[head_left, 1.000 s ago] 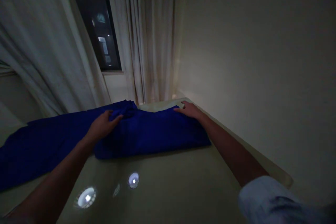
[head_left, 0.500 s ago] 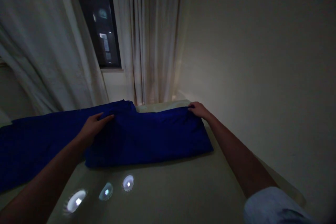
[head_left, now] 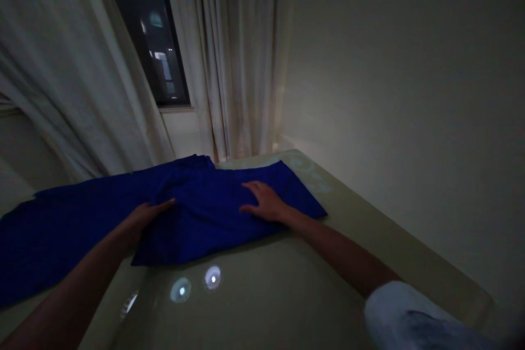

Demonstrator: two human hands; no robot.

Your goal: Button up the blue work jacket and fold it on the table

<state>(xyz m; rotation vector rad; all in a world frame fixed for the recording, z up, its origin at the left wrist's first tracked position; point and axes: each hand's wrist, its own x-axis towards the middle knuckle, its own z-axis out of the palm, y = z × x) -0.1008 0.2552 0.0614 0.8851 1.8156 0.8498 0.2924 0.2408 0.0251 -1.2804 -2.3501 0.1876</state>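
A dark blue garment lies spread over a glossy pale table, its right part folded over and its left part stretching away to the left edge of view. My left hand rests flat on the cloth near the fold, fingers stretched out. My right hand lies flat on the folded part, fingers spread, pressing the fabric. Neither hand grips anything.
Pale curtains hang behind the table on both sides of a dark window. A plain wall runs along the table's right edge. Reflections of ceiling lights show on the tabletop near me.
My right hand has left the far right corner of the cloth and moved inward onto the middle of the folded part. My left hand has slid slightly toward me, staying flat.
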